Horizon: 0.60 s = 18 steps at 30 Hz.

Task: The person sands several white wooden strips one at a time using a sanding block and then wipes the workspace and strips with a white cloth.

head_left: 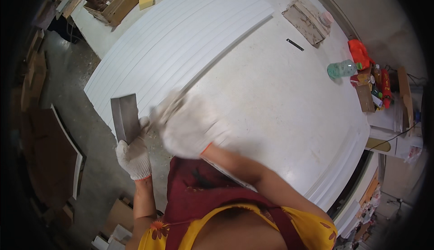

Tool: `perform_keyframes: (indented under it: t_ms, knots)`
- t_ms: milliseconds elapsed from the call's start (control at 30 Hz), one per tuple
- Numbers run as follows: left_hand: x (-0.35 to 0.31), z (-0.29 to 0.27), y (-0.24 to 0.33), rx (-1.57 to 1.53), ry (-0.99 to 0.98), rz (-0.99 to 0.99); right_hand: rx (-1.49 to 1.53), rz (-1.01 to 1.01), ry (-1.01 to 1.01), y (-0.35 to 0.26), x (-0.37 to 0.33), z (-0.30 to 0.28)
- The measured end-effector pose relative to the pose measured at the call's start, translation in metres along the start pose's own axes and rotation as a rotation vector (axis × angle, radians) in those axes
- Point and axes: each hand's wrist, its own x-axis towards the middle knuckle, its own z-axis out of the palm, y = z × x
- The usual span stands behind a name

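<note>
Your gloved L grip (134, 159) is clamped round the lower end of a grey rect. metal piece (125, 118), nr the close L end of the white grooved panel (181, 35) on the table (275, 100); can't tell if they touch. Your gloved R grip (192, 125) is blurred nr the panel's edge, so can't tell whether it's apart or together.

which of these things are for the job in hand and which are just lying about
Likely in use:
grey rectangular piece, in the left hand
white lined panel, by the blurred right hand

Apparently just lying about:
greenish plastic bottle
yellow block
black strip
brown open box
</note>
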Motion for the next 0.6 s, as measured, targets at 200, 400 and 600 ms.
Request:
perform_keyframes:
  t_ms: [200, 400, 600]
  knots:
    - [-0.005, 0.021, 0.037, -0.125, -0.142, 0.128, 0.492, -0.211, -0.143, -0.065, -0.016, -0.052]
    - [-0.018, 0.003, 0.039, -0.125, 0.001, 0.113, 0.21, 0.706, 0.677, 0.239, -0.281, -0.059]
    - [-0.02, 0.001, 0.029, -0.302, -0.101, -0.051, 0.57, 1.403, 1.182, 0.317, -0.407, -0.128]
